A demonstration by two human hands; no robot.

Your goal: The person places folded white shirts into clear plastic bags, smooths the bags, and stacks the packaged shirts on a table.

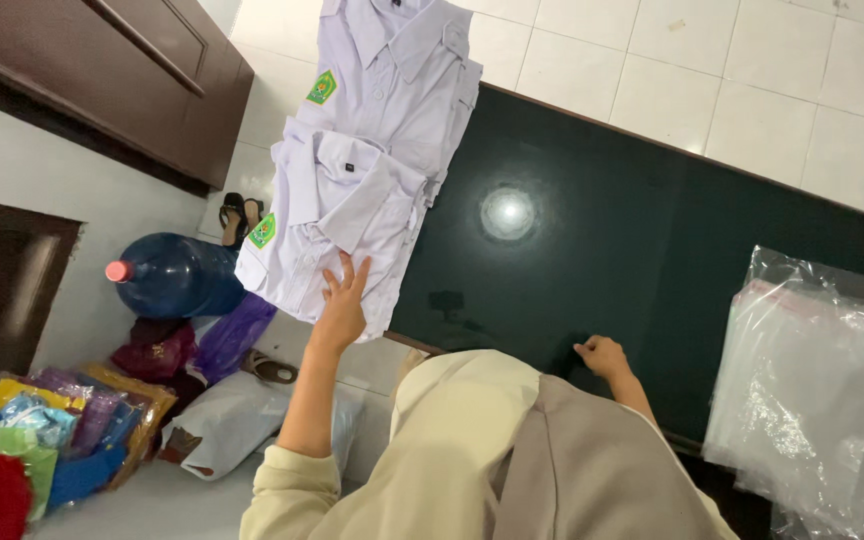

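Table middle [592,260] bare; shirts [362,170] left, bags [822,390] right.

**Stuff lying around the dark table**

From my feed I see a blue water jug [177,275] with a red cap on the floor, black sandals [236,212] just beyond it, colourful packets [82,420] at lower left, and clear plastic bags [817,400] piled on the glossy table [652,260] at right.

A room in a home used for packing clothes: white tiled floor [752,70], dark wooden cabinet [152,70] and a blue water jug [177,275]. Folded white shirts [362,160] and clear plastic bags [822,390] lie on a dark glass table [632,250].
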